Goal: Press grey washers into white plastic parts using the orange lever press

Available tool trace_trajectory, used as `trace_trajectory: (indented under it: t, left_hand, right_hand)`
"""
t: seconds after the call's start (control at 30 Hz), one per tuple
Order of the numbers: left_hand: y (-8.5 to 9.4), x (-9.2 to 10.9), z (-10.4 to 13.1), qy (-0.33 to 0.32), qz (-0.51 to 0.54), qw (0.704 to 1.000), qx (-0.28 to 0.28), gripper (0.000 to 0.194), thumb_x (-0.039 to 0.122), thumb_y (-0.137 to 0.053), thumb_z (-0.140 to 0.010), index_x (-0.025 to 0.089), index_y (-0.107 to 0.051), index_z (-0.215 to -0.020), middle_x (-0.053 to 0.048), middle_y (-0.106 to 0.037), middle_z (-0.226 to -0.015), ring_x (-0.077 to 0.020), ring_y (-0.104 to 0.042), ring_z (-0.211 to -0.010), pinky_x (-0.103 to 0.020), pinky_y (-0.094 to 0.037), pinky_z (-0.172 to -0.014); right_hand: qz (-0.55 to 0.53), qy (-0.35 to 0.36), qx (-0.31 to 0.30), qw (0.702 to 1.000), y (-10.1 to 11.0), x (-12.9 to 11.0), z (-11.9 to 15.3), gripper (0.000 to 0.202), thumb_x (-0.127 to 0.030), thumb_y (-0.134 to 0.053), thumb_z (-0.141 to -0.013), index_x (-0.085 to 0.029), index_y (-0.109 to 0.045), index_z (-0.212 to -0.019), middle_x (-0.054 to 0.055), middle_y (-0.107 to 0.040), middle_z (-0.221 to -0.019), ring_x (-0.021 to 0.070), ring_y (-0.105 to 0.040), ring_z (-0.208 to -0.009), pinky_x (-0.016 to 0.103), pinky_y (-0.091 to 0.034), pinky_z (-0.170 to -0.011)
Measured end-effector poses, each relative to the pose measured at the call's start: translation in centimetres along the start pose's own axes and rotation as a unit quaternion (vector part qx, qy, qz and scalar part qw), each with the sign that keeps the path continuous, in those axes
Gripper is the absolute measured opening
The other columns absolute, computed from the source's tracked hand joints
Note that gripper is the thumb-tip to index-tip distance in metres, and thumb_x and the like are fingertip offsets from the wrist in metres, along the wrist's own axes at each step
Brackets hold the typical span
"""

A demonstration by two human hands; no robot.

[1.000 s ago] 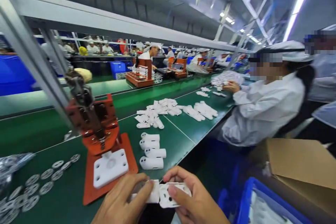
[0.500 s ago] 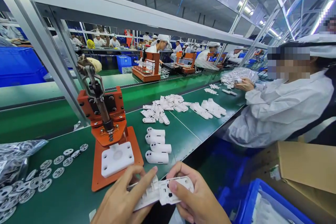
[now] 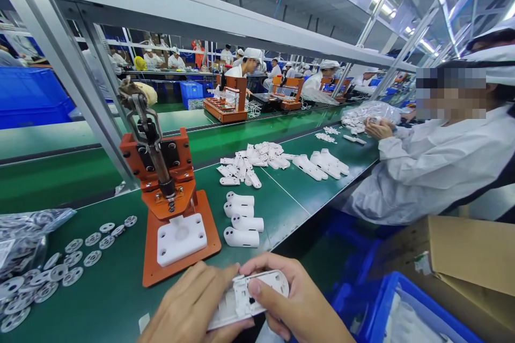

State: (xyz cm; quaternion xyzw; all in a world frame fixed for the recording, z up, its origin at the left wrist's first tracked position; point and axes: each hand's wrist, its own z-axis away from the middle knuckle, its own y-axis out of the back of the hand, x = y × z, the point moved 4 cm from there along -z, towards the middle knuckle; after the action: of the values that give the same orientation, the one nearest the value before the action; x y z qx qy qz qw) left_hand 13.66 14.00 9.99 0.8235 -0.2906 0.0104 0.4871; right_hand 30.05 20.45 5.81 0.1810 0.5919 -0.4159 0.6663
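Note:
Between my hands, low in the view, is a white plastic housing point(image 3: 225, 308) with a smaller white plastic insert point(image 3: 243, 300) lying in its open side. My left hand point(image 3: 193, 305) wraps round the housing's left end, fingers laid over its top. On the right end, my right hand point(image 3: 287, 295) grips the pieces, thumb pressed on the insert. Just beyond, several white housings point(image 3: 242, 238) lie in a row on the green table point(image 3: 281, 214). An orange toggle press point(image 3: 161, 187) with a white block point(image 3: 182, 238) under its plunger stands to the left.
Metal discs point(image 3: 72, 260) and a plastic bag point(image 3: 24, 241) lie at left. Small white parts point(image 3: 255, 161) are piled behind the row, with longer housings point(image 3: 322, 163) beside them. A co-worker point(image 3: 434, 161) sits at right, near a carton point(image 3: 462, 262) and a blue bin point(image 3: 378, 311).
The insert has come down into line with the housing, closing the gap between them. My left fingers have flattened over the housing, and my right hand has moved slightly left.

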Motion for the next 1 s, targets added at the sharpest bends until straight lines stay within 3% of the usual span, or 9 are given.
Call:
trace_trajectory:
  t: [0.13,0.23,0.4,0.47,0.53,0.67,0.8,0.9,1.0]
  left_hand:
    - [0.1,0.1,-0.1,0.005,0.004,0.999,-0.042,0.032,0.052,-0.057,-0.097,0.031,-0.064,-0.120,0.001,-0.079,-0.097,-0.0152,-0.076,-0.079,-0.016,-0.061,-0.062]
    - [0.3,0.2,-0.2,-0.012,-0.015,0.998,-0.059,0.030,0.050,-0.053,-0.099,0.030,-0.065,-0.118,-0.001,-0.079,-0.101,-0.0167,-0.077,-0.085,-0.017,-0.061,-0.064]
    - [0.5,0.3,-0.4,-0.023,-0.008,0.997,-0.073,0.031,0.051,-0.051,-0.100,0.029,-0.065,-0.117,0.000,-0.078,-0.098,-0.0164,-0.076,-0.085,-0.018,-0.061,-0.067]
    - [0.5,0.2,-0.5,-0.009,0.012,0.995,-0.099,0.030,0.052,-0.053,-0.099,0.030,-0.066,-0.115,0.000,-0.076,-0.094,-0.0162,-0.075,-0.081,-0.020,-0.061,-0.067]
    - [0.7,0.2,-0.6,-0.003,0.021,0.993,-0.115,0.030,0.052,-0.054,-0.098,0.031,-0.066,-0.114,0.001,-0.074,-0.090,-0.0159,-0.074,-0.078,-0.020,-0.061,-0.065]
    - [1.5,0.5,-1.2,-0.020,0.019,0.995,-0.095,0.030,0.052,-0.051,-0.100,0.029,-0.066,-0.113,0.002,-0.073,-0.086,-0.0142,-0.073,-0.075,-0.018,-0.058,-0.061]
    - [1.8,0.6,-1.8,-0.012,0.035,0.995,-0.089,0.030,0.052,-0.051,-0.100,0.030,-0.066,-0.113,0.002,-0.073,-0.086,-0.0137,-0.073,-0.074,-0.017,-0.058,-0.060]
    - [1.8,0.6,-1.7,-0.011,0.034,0.996,-0.085,0.030,0.053,-0.052,-0.099,0.030,-0.067,-0.112,0.002,-0.074,-0.085,-0.0141,-0.073,-0.073,-0.018,-0.058,-0.060]
    - [1.8,0.8,-1.4,-0.030,0.025,0.996,-0.077,0.030,0.053,-0.053,-0.099,0.029,-0.065,-0.111,0.004,-0.075,-0.087,-0.0128,-0.073,-0.073,-0.016,-0.058,-0.061]
  right_hand:
    - [0.067,-0.024,0.022,0.997,0.3,-0.2,0.8,0.050,-0.062,-0.072,-0.083,-0.019,-0.068,-0.109,-0.002,-0.058,-0.076,0.0014,-0.036,-0.042,0.019,-0.026,-0.040]
    - [0.113,-0.021,0.035,0.993,0.6,-0.5,1.3,0.044,-0.058,-0.070,-0.086,-0.022,-0.071,-0.111,0.001,-0.062,-0.082,0.0068,-0.046,-0.049,0.020,-0.034,-0.044]
    - [0.179,0.036,0.039,0.982,0.8,-1.6,1.8,0.036,-0.054,-0.069,-0.089,-0.026,-0.075,-0.110,0.005,-0.069,-0.095,0.0202,-0.062,-0.083,0.026,-0.051,-0.068]
    - [0.193,0.045,0.040,0.979,0.8,-1.9,1.9,0.035,-0.054,-0.067,-0.090,-0.026,-0.075,-0.109,0.005,-0.069,-0.096,0.0212,-0.062,-0.087,0.028,-0.051,-0.075]
    - [0.184,0.035,0.035,0.982,0.7,-1.8,1.9,0.036,-0.055,-0.066,-0.091,-0.027,-0.074,-0.110,0.004,-0.068,-0.090,0.0194,-0.061,-0.081,0.027,-0.050,-0.070]
    - [0.138,0.011,0.028,0.990,0.7,-1.2,1.9,0.037,-0.057,-0.067,-0.090,-0.028,-0.073,-0.111,0.002,-0.065,-0.083,0.0163,-0.057,-0.070,0.024,-0.044,-0.059]
    - [0.149,0.026,0.047,0.987,0.7,-1.3,2.0,0.036,-0.056,-0.069,-0.089,-0.028,-0.074,-0.110,0.002,-0.064,-0.081,0.0173,-0.057,-0.070,0.025,-0.044,-0.058]
    - [0.182,0.035,0.052,0.981,0.7,-1.6,2.1,0.036,-0.055,-0.067,-0.090,-0.028,-0.074,-0.113,0.004,-0.068,-0.089,0.0202,-0.061,-0.079,0.027,-0.049,-0.067]
    - [0.248,0.013,0.051,0.967,0.9,-1.7,2.4,0.038,-0.058,-0.065,-0.090,-0.031,-0.075,-0.115,0.005,-0.071,-0.105,0.0257,-0.063,-0.098,0.035,-0.051,-0.086]
